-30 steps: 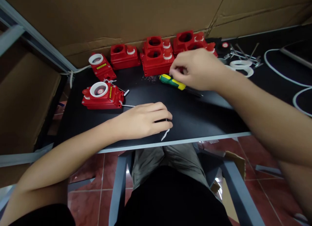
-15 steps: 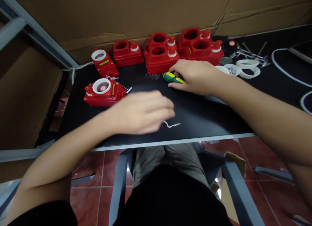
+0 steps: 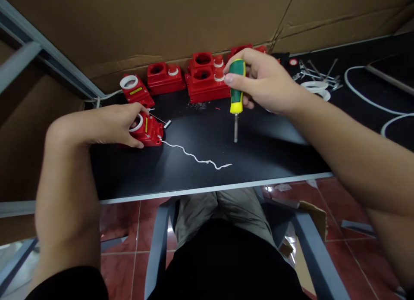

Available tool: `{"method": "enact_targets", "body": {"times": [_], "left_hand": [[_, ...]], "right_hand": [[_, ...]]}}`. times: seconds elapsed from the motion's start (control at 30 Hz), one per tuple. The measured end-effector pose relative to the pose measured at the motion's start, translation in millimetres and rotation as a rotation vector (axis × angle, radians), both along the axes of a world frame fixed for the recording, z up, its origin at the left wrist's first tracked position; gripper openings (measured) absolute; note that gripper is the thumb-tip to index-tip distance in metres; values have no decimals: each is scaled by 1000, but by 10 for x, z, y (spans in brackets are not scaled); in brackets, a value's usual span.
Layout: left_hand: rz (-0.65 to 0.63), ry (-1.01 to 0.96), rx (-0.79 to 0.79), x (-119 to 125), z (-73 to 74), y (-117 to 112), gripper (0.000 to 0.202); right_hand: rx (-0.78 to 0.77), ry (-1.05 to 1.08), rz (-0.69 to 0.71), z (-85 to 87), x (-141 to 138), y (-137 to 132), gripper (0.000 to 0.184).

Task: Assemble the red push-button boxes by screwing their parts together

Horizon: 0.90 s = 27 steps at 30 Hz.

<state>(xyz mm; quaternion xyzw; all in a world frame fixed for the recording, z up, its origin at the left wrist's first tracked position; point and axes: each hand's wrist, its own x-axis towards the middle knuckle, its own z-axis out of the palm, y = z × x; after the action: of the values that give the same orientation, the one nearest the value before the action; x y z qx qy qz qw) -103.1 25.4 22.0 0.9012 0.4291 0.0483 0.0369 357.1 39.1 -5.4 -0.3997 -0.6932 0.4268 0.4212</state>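
Note:
My left hand (image 3: 124,123) is closed over the near red housing (image 3: 151,134) with a white ring on top, its thumb at the front side and fingers at the back. From the right end of that housing a wavy white cord (image 3: 194,157) runs across the black tabletop. My right hand (image 3: 258,78) grips a green and yellow screwdriver (image 3: 238,82) by the handle, held upright above the table with its metal tip pointing down. The tip touches no housing.
Several more red housings (image 3: 207,91) stand along the cardboard wall (image 3: 181,20). White rings (image 3: 315,86) and metal rods (image 3: 323,73) lie at the right, beside a white cable (image 3: 352,91). A small metal T-shaped piece (image 3: 167,124) lies behind the near housing. The pale table edge (image 3: 207,189) runs in front.
My left hand has moved left from over the table middle and taken hold of the near housing, uncovering the cord. My right hand has lifted the screwdriver and turned it tip down.

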Motion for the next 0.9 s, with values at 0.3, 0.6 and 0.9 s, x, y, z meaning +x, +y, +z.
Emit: {"method": "enact_targets", "body": {"times": [0.3,0.6,0.9], "left_hand": [[27,-81,-189,689,293,-225,74],[-59,-397,3,708,-206,-436,79],[-173,-396,127,671,-382,-348,83]], "right_hand": [[-157,210,183,64,179,104,79],[-157,304,85,-362,114,-186,68],[122,-31,-170,-80,124,-422,66]]}}
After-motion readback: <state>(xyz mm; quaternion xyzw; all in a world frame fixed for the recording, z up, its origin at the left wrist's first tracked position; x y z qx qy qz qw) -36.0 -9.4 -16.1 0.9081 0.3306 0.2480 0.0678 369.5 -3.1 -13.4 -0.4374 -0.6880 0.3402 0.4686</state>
